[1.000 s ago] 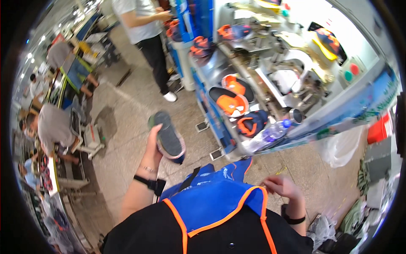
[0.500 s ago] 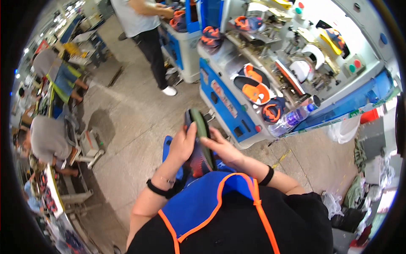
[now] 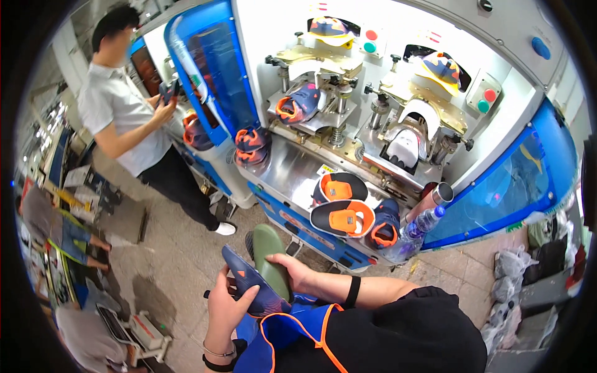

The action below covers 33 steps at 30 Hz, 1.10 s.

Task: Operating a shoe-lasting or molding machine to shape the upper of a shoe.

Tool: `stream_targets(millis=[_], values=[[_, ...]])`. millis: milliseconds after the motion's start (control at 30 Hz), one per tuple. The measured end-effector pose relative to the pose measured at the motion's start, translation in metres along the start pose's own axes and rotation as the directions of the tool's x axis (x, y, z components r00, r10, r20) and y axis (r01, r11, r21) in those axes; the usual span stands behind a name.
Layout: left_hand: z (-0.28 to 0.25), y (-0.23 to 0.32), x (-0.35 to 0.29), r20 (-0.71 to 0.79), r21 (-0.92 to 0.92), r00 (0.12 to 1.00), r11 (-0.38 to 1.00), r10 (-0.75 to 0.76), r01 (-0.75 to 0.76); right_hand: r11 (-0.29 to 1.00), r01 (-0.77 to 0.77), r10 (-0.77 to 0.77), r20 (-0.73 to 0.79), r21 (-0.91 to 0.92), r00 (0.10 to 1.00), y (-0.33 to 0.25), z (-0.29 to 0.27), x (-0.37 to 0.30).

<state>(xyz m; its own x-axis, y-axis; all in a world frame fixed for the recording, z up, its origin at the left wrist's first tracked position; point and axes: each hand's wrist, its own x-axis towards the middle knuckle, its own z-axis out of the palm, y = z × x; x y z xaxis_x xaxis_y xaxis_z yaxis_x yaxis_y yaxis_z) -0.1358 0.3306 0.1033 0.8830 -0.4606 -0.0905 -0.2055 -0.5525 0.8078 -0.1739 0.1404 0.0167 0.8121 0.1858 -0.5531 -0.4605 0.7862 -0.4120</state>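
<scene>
My left hand [image 3: 229, 306] is closed around a navy shoe upper [image 3: 254, 281] with small orange marks and a reddish pattern toward its near end. My right hand [image 3: 296, 273] grips a smooth green sole-shaped piece [image 3: 268, 252], its thumb lying across the green face. The green piece sits against the right side of the upper, partly overlapping it. A dark, textured edge [image 3: 250, 245] shows behind the green piece; what it belongs to is mostly hidden. Both things are held in front of my blue apron [image 3: 300, 322] with orange trim.
Ahead stands a white and blue machine with two press stations, one holding a navy shoe [image 3: 300, 102]. Its steel ledge [image 3: 286, 171] carries several navy and orange shoes, a metal tumbler [image 3: 440, 194] and a water bottle [image 3: 424, 225]. A standing person [image 3: 127, 112] holds a dark object at left.
My view has turned left and up toward the machine. The upper and green piece, earlier edge-on and pressed together, are now tilted and fanned apart. The standing person shows more fully.
</scene>
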Motion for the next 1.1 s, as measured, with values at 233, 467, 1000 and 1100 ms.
stream_targets(millis=[233, 467, 1000, 1100], values=[[-0.005, 0.02, 0.165, -0.14, -0.272, 0.983, 0.95, 0.121, -0.156, 0.889, 0.301, -0.323, 0.007, 0.346, 0.946, -0.147, -0.038, 0.106], [0.055, -0.01, 0.281, -0.085, -0.29, 0.982, 0.939, 0.166, -0.184, 0.817, 0.438, -0.326, -0.325, 0.375, 0.888, -0.222, -0.094, 0.172], [0.039, -0.056, 0.418, 0.551, -0.41, 0.833, 0.853, -0.05, 0.323, 0.323, 0.165, -0.934, -0.285, -0.932, 0.215, -0.22, -0.09, 0.156], [0.024, -0.026, 0.443, 0.436, -0.558, 0.888, 0.818, 0.147, 0.139, -0.152, -0.173, -0.951, 0.096, -0.973, 0.294, -0.239, -0.064, 0.167]])
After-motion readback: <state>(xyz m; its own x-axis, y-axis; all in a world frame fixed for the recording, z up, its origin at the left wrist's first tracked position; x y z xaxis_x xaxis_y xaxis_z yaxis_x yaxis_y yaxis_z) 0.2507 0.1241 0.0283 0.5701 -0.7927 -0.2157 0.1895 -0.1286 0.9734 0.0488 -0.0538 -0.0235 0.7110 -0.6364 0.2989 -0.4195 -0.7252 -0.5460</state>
